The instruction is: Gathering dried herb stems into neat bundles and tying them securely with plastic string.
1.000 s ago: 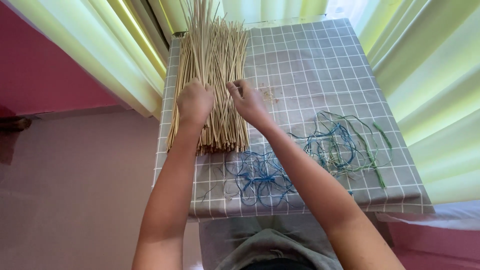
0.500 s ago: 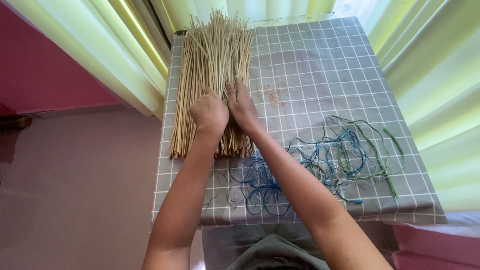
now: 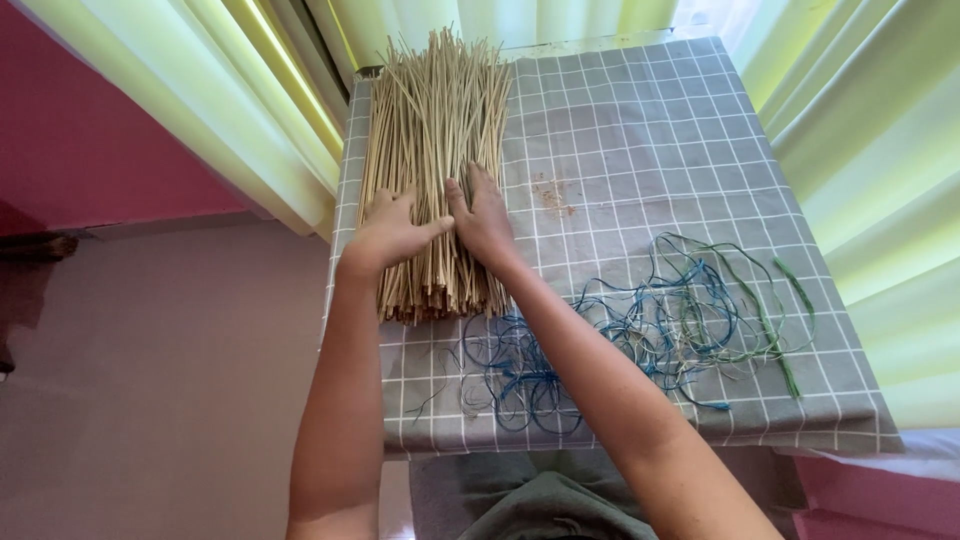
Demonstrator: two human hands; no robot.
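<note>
A thick bundle of pale straw-coloured sticks [image 3: 432, 170] lay lengthwise on the left part of a table, its cut ends toward the person and its loose tips fanning out at twelve o'clock against the curtain. Both hands lay flat on top of it, near its lower half. The left hand [image 3: 388, 232] rested palm down with fingers loosely curled and the thumb stretched toward three o'clock. The right hand [image 3: 482, 218] lay just beside it at three o'clock, fingers extended toward twelve o'clock and pressed on the sticks. The two hands nearly met, thumb tips close together; neither was clenched around the sticks, both being spread open over them. Both bare forearms reached up from six o'clock, the right crossing over the cloth.

The table wore a grey cloth with a white grid [image 3: 640, 130]. At four o'clock from the bundle lay a loose tangle of blue and green threads [image 3: 680, 320], spreading from beneath the right forearm toward the cloth's right edge. A small scatter of brownish crumbs [image 3: 551, 195] sat at three o'clock from the right hand. Pale yellow-green curtains [image 3: 250, 110] hung around the table's far and side edges. A pink wall [image 3: 90, 130] showed at nine o'clock.
</note>
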